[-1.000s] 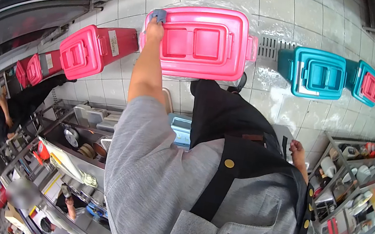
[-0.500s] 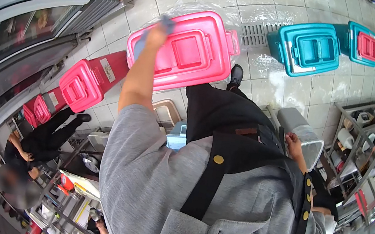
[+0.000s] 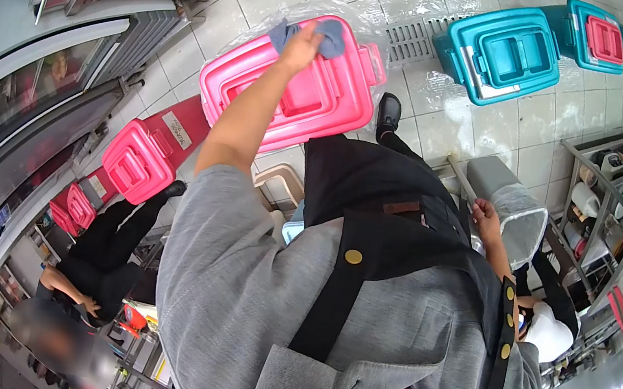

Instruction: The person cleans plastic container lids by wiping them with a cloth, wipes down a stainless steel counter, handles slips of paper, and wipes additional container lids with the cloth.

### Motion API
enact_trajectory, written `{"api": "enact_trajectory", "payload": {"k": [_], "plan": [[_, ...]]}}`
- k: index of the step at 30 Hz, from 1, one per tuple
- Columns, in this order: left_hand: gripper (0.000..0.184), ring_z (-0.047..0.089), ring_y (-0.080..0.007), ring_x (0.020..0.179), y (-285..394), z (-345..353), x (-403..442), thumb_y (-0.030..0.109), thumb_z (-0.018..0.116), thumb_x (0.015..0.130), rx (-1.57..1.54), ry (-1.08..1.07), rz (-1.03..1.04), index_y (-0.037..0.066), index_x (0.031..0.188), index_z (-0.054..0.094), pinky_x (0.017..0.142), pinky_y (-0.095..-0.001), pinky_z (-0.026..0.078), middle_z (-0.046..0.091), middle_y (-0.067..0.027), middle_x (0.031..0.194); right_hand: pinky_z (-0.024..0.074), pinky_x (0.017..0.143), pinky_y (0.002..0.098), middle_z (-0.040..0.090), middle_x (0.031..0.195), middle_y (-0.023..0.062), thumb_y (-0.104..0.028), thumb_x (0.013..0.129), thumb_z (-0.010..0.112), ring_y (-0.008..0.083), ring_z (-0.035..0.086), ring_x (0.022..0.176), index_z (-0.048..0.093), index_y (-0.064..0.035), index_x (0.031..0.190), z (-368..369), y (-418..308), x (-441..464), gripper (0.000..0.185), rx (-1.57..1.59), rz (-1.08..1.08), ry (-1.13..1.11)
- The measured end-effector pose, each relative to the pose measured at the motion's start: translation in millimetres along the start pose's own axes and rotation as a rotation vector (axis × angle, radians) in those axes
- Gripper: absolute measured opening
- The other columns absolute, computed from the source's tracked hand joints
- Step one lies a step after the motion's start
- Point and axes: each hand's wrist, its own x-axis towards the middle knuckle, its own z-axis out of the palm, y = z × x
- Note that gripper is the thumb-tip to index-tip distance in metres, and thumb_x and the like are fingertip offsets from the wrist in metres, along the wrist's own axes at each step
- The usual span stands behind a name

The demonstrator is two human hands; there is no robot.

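My left hand is closed on a blue-grey cloth, pressed onto the far part of a pink lid. The lid closes a large pink bin, and clear plastic film sticks out around its far edge. Part of the lid is hidden under my left forearm. My right hand hangs at my side by the black apron, close to a grey bin with a clear liner. Its fingers are curled in; what they hold, if anything, cannot be made out.
Teal lidded bins stand in a row at the right beyond a floor drain. More pink bins line the left. A metal shelf with dishes is at right. One person in black stands at left, another at right.
My left hand has moved right and slightly away from me across the lid with the cloth. My right hand stays at my side. The view has shifted slightly.
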Motion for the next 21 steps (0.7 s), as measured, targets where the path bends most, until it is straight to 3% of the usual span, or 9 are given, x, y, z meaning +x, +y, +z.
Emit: {"api": "enact_trajectory", "payload": {"k": [1, 3, 5, 9, 11, 14, 15, 17, 21], "plan": [[0.029, 0.054, -0.0337, 0.104, 2, -5, 3, 0.021, 0.055, 0.087, -0.308, 0.029, -0.001, 0.011, 0.115, 0.056, 0.088, -0.0472, 0.042, 0.063, -0.0151, 0.100, 0.0429, 0.085, 0.0263, 0.062, 0.103, 0.0055, -0.018, 0.091, 0.059, 0.0133, 0.056, 0.093, 0.056, 0.0002, 0.117, 0, 3, 0, 0.032, 0.004, 0.008, 0.000], [0.029, 0.051, -0.0314, 0.110, 5, -8, -15, 0.022, 0.057, 0.087, -0.075, 0.013, 0.054, 0.012, 0.114, 0.059, 0.090, -0.0489, 0.040, 0.058, -0.0135, 0.112, 0.0425, 0.085, 0.0262, 0.062, 0.103, 0.0057, -0.018, 0.091, 0.060, 0.0136, 0.056, 0.093, 0.056, 0.0001, 0.116, 1, 9, 0, 0.031, 0.001, -0.006, 0.004], [0.036, 0.044, -0.0283, 0.119, 8, -13, -37, 0.022, 0.060, 0.085, 0.459, -0.104, 0.108, 0.015, 0.119, 0.058, 0.095, -0.0486, 0.037, 0.050, -0.0103, 0.125, 0.0425, 0.085, 0.0267, 0.062, 0.103, 0.0060, -0.018, 0.091, 0.060, 0.0139, 0.055, 0.093, 0.056, 0.0007, 0.116, -4, 11, 5, 0.031, 0.004, 0.002, -0.010], [0.035, 0.040, -0.0246, 0.124, 13, 4, -83, 0.023, 0.061, 0.081, 0.577, -0.080, 0.285, 0.018, 0.116, 0.060, 0.096, -0.0491, 0.036, 0.047, -0.0056, 0.130, 0.0419, 0.088, 0.0280, 0.062, 0.104, 0.0073, -0.021, 0.091, 0.060, 0.0151, 0.056, 0.096, 0.056, 0.0008, 0.116, -10, 12, 11, 0.034, 0.033, -0.055, 0.017], [0.033, 0.041, -0.0245, 0.123, 9, 12, -99, 0.023, 0.061, 0.079, 0.703, -0.382, 0.659, 0.019, 0.112, 0.061, 0.096, -0.0485, 0.037, 0.049, -0.0044, 0.128, 0.0416, 0.089, 0.0281, 0.062, 0.104, 0.0079, -0.022, 0.091, 0.060, 0.0153, 0.056, 0.098, 0.056, 0.0013, 0.116, -11, 10, 16, 0.034, 0.027, 0.006, 0.035], [0.030, 0.043, -0.0237, 0.121, 9, 10, -89, 0.022, 0.061, 0.079, 0.603, -0.544, 0.782, 0.019, 0.109, 0.061, 0.096, -0.0491, 0.036, 0.050, -0.0034, 0.127, 0.0420, 0.089, 0.0276, 0.063, 0.103, 0.0082, -0.022, 0.091, 0.060, 0.0151, 0.056, 0.096, 0.057, 0.0018, 0.116, -11, 9, 21, 0.035, 0.032, -0.042, 0.050], [0.030, 0.043, -0.0237, 0.121, 8, 12, -78, 0.022, 0.061, 0.079, 0.602, -0.551, 0.790, 0.019, 0.109, 0.061, 0.096, -0.0491, 0.036, 0.050, -0.0034, 0.127, 0.0422, 0.088, 0.0275, 0.063, 0.103, 0.0082, -0.022, 0.091, 0.060, 0.0149, 0.056, 0.096, 0.057, 0.0018, 0.117, -9, 6, 16, 0.035, 0.034, -0.054, 0.049], [0.026, 0.046, -0.0223, 0.117, 6, 16, -42, 0.021, 0.059, 0.082, 0.551, -0.297, 0.383, 0.017, 0.108, 0.061, 0.096, -0.0498, 0.035, 0.053, -0.0018, 0.122, 0.0425, 0.088, 0.0272, 0.063, 0.103, 0.0074, -0.022, 0.091, 0.059, 0.0145, 0.056, 0.095, 0.057, 0.0018, 0.116, -11, 2, 11, 0.034, 0.024, -0.064, 0.043], [0.023, 0.047, -0.0213, 0.111, 28, 16, -20, 0.027, 0.058, 0.085, 0.518, -0.105, 0.253, 0.014, 0.104, 0.062, 0.094, -0.0478, 0.035, 0.056, -0.0010, 0.113, 0.0425, 0.087, 0.0267, 0.062, 0.102, 0.0057, -0.022, 0.092, 0.059, 0.0140, 0.056, 0.094, 0.057, 0.0014, 0.117, -14, 1, 5, 0.035, 0.023, -0.046, 0.021]]}}
